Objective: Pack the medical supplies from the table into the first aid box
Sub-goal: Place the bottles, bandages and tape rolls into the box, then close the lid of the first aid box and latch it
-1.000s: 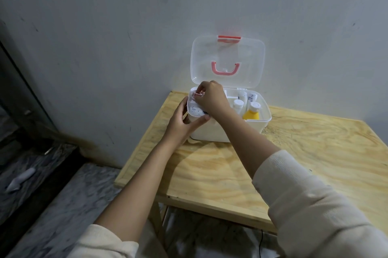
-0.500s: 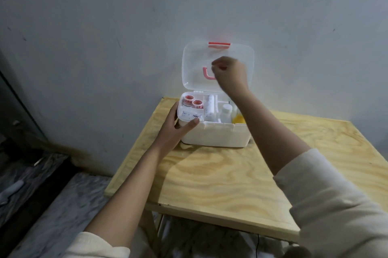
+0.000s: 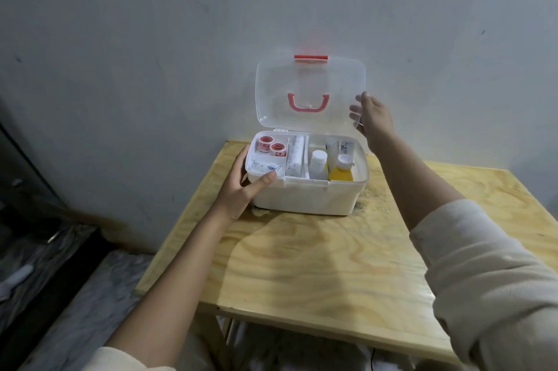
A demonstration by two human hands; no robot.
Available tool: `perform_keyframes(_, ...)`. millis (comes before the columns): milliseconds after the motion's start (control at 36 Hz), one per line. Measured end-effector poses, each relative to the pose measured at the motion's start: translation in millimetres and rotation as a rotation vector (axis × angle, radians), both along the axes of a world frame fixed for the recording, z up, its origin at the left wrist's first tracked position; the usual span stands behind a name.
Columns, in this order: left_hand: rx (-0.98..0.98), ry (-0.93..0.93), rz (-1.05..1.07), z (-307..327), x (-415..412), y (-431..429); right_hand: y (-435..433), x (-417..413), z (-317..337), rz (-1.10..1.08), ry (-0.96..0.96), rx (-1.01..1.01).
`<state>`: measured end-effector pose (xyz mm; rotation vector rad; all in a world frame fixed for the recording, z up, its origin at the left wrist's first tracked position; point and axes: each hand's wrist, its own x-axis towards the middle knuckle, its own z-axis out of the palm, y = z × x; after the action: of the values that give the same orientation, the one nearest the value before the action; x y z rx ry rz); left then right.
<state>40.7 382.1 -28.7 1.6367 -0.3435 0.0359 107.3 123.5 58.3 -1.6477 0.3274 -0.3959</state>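
Observation:
A white first aid box (image 3: 305, 198) stands open at the back of the wooden table (image 3: 317, 265). Its clear lid (image 3: 311, 84), with a red handle and latch, stands upright against the wall. Inside lie two red tape rolls (image 3: 271, 145), a bandage roll (image 3: 294, 159), a white bottle (image 3: 318, 163), a yellow bottle (image 3: 341, 170) and tubes (image 3: 337, 148). My left hand (image 3: 241, 186) grips the box's left front corner, thumb on the rim. My right hand (image 3: 373, 120) holds the lid's right edge with its fingers behind the plastic.
A grey wall rises right behind the box. The table's left edge drops to a marbled floor (image 3: 78, 310), with a dark frame at far left. Bare wood stretches in front and to the right of the box.
My right hand left the tray compartment, rose past the lid's handle and now holds the lid's right edge. The left hand stayed on the box corner.

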Motion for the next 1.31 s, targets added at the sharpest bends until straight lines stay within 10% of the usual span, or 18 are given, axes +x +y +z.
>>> perform_keyframes(583,-0.159,0.046,-0.085,0.1,-7.5,-14.9,-11.9,-108.4,-44.6,0.323,-0.242,-0.126)
perform_keyframes(1306,-0.128,0.036,-0.132,-1.1,-11.9,-34.2,-17.9,-137.9,-54.5,0.135,-0.075,-0.129)
